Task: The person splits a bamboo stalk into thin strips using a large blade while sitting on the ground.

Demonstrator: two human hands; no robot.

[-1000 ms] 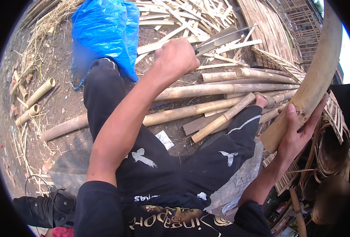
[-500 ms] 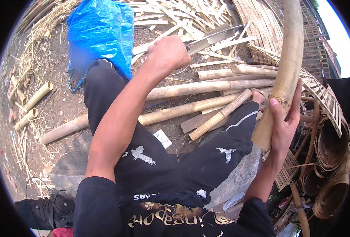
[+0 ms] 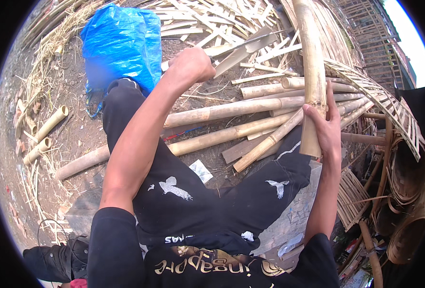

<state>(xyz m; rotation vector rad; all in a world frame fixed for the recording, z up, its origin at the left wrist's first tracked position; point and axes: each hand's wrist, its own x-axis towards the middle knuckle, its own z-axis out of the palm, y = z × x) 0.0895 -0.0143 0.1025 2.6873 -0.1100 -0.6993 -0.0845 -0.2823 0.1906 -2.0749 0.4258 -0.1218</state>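
Observation:
My left hand (image 3: pixel 192 65) is closed around the handle of a long thin-bladed tool (image 3: pixel 241 45). The blade points away to the right, above a pale split piece of bamboo (image 3: pixel 245 56) and loose strips; its exact kind is hard to make out. In my right hand (image 3: pixel 326 126) is a thick bamboo pole (image 3: pixel 313 62), gripped near its lower end just below a node. The pole stands nearly upright over my right knee, and its top runs out of the picture. Behind it lie several bamboo poles (image 3: pixel 231 111) on the ground beyond my legs.
A blue plastic sheet or bag (image 3: pixel 121 43) sits by my left knee. Bamboo strips (image 3: pixel 212 17) are heaped at the far side. Short bamboo tubes (image 3: pixel 52 122) lie at left. Woven bamboo (image 3: pixel 404 120) and large rolls (image 3: pixel 407 230) crowd the right.
The bamboo pole has swung left and become more upright, with my right hand moving left and slightly up. My left hand has shifted a little left with the bladed tool.

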